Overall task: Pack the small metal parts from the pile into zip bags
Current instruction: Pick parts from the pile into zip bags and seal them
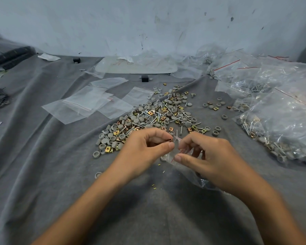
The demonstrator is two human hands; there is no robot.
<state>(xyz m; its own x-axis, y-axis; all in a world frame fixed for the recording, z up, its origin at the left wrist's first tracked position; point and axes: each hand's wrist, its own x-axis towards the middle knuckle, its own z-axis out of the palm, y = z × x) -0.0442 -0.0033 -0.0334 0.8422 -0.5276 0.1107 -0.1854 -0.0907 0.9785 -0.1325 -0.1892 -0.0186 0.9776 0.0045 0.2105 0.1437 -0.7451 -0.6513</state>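
Pinched between thumb and forefinger of the left hand [145,147] is a small brassy clip [169,140], held right at the mouth of a clear, crinkly zip bag [185,150] with a red seal line, which the right hand [212,160] grips with curled fingers. Just beyond both hands, the pile [152,117] of round grey caps, square gold clips and thin silvery screws spreads over wrinkled grey cloth [51,165]. Flat empty bags [85,105] lie farther left.

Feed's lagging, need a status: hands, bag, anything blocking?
Left hand pinching a metal clip. Right hand holding zip bag at its mouth. Pile just beyond; nothing blocking.
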